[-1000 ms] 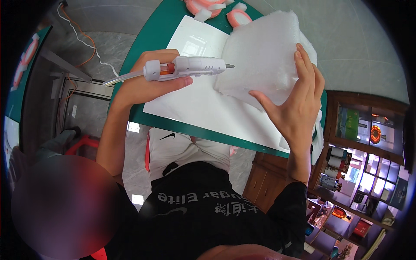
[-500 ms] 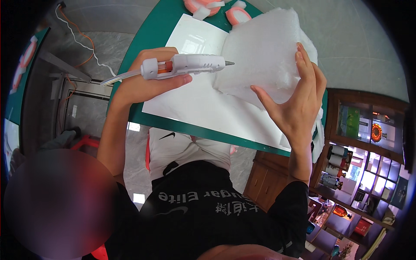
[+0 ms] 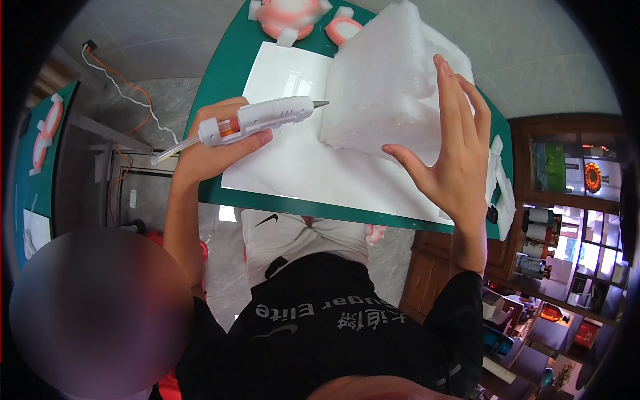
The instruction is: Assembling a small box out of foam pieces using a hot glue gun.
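Glue gun (image 3: 275, 115) in hand, no bead visible

Left hand (image 3: 212, 159): grip closed round the gun, nozzle (image 3: 321, 103) pointing at the white foam block (image 3: 377, 83) on the bench's (image 3: 229, 75) white sheet (image 3: 283, 168); right hand (image 3: 459, 167): grip spread wide, contact unclear; far pink rings (image 3: 332, 34) already bear foam tabs (image 3: 287, 38); what remains, I cannot tell

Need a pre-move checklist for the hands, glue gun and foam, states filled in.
1. White glue gun held in left hand: ok.
2. Translucent glue stick at gun's rear: ok, sticking out.
3. Metal nozzle away from right hand: ok.
4. Nozzle heated: cannot tell.
5. Right hand gripping white foam block: not ok, fingers and thumb spread open.
6. Right fingertips touching foam: cannot tell.
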{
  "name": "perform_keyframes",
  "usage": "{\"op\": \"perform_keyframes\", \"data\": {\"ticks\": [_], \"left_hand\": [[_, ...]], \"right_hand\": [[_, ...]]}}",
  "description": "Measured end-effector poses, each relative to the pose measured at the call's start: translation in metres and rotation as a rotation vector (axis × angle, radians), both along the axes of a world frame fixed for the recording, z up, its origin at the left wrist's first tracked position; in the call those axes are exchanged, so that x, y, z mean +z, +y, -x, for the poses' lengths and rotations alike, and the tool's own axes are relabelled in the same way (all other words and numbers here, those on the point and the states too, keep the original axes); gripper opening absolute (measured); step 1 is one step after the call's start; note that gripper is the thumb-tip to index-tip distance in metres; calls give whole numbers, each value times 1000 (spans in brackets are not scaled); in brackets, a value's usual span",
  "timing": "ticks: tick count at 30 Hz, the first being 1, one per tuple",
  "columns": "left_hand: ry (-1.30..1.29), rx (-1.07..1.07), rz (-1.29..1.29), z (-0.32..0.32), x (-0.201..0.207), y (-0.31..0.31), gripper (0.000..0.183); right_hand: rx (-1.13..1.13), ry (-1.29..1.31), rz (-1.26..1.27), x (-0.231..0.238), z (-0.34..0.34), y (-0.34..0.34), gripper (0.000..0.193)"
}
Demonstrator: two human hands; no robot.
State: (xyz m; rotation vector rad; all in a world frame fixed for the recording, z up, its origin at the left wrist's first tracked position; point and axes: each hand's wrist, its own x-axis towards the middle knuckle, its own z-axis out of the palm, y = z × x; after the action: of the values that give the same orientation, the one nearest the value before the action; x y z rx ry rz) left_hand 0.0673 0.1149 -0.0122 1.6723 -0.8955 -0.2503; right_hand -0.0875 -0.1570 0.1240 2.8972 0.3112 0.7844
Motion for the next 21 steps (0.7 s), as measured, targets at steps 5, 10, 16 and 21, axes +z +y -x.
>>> {"op": "perform_keyframes", "data": {"ticks": [5, 10, 16, 21], "left_hand": [[63, 7, 28, 4, 5, -2, 15], [112, 37, -3, 8, 7, 0, 17], [147, 75, 15, 12, 6, -2, 17], [164, 95, 20, 15, 5, 2, 18]], "right_hand": [[35, 15, -100, 5, -3, -7, 98], [95, 12, -104, -1, -7, -10, 82], [147, -145, -216, 9, 11, -31, 75], [104, -235, -274, 6, 38, -64, 69]]}}
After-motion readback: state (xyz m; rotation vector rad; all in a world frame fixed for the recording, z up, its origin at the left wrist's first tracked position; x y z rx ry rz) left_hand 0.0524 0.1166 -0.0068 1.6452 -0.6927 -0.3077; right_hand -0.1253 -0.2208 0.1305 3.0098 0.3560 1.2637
